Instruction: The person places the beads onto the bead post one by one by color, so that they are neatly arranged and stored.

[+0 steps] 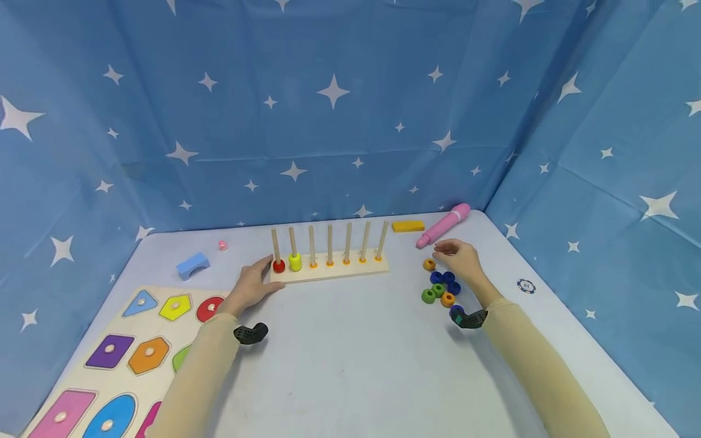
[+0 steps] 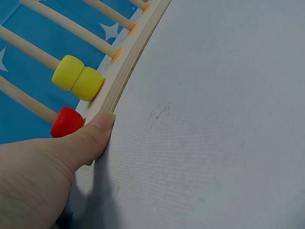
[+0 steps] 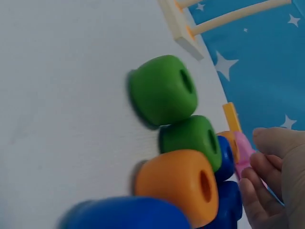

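My left hand (image 1: 252,286) holds the left end of a wooden peg board (image 1: 328,274), its thumb pressed on the front edge. The board carries a row of several upright pegs. A red bead (image 2: 67,122) sits low on the end peg, and two yellow beads (image 2: 77,78) are stacked on the one beside it. At the right, my right hand (image 1: 460,261) hovers with bent, parted fingers and nothing between them. Below its fingertips lies an orange bead (image 1: 429,264), close to a loose cluster of blue beads (image 1: 449,277), green beads (image 3: 164,90) and another orange bead (image 3: 178,186).
A yellow block (image 1: 408,226) and a pink microphone-shaped toy (image 1: 443,226) lie at the back right. A poker chip (image 1: 526,286) is farther right. On the left are a blue arch block (image 1: 193,266), a small pink cube (image 1: 223,245) and a shape puzzle board (image 1: 131,322).
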Demonstrator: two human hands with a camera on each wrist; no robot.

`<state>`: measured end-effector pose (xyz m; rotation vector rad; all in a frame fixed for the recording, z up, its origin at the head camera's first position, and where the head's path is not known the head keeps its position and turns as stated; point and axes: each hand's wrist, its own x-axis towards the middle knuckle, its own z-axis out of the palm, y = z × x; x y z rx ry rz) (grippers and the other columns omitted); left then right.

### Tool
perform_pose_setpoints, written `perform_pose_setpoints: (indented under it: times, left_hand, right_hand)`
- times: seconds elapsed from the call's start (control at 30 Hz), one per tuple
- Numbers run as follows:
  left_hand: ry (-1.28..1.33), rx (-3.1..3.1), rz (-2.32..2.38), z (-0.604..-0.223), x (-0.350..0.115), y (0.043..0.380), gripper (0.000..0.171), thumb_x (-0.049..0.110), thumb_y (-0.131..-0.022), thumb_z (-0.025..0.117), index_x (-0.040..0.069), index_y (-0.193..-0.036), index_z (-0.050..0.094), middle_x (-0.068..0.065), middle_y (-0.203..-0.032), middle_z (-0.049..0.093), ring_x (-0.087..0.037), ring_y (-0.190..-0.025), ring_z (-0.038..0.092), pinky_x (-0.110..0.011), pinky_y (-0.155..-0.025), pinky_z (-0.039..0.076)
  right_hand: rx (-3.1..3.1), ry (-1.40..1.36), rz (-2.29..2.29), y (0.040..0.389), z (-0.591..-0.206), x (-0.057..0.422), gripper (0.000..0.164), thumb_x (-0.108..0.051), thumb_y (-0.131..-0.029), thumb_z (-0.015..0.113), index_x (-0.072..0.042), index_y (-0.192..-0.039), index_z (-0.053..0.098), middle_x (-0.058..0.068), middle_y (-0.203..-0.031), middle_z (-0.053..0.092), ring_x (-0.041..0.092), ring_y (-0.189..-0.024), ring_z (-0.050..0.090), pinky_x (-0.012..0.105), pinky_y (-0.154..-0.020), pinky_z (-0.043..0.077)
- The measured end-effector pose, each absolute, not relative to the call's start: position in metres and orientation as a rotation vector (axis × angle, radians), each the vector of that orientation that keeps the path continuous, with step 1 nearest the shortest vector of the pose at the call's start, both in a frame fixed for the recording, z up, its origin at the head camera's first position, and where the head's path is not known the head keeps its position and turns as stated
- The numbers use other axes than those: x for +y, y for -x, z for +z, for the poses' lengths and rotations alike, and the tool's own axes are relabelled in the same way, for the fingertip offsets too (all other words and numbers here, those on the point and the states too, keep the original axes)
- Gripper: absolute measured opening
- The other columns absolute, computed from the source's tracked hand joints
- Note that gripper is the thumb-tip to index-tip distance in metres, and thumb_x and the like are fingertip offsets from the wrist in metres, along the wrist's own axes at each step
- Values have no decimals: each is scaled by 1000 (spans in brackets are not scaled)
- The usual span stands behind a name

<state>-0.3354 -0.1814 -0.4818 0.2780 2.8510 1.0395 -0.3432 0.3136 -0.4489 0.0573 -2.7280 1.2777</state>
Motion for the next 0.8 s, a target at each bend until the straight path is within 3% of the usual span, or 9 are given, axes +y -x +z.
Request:
perform_pose_setpoints:
  times: [0.37,0.8]
  left_hand:
    - [-286,2866,1056,-482,-182,334,84,31,-85,71,2,-149,25,-20,-150,28,-39,-129,28,-53,-107,25]
    - [-266,2855,1050,-482,-180,335,85,33,-85,71,3,-149,24,-20,-150,28,-39,-129,28,-53,-107,26]
  right_hand:
    - [-2860,-78,1144,339,-470,311,34,-22,-86,70,-2,-113,62,15,-104,64,28,-94,58,43,-87,50]
    - [-2827,-118,1130,345,-461,305,32,-18,-88,68,-1,-113,63,16,-106,64,29,-96,59,43,-86,51]
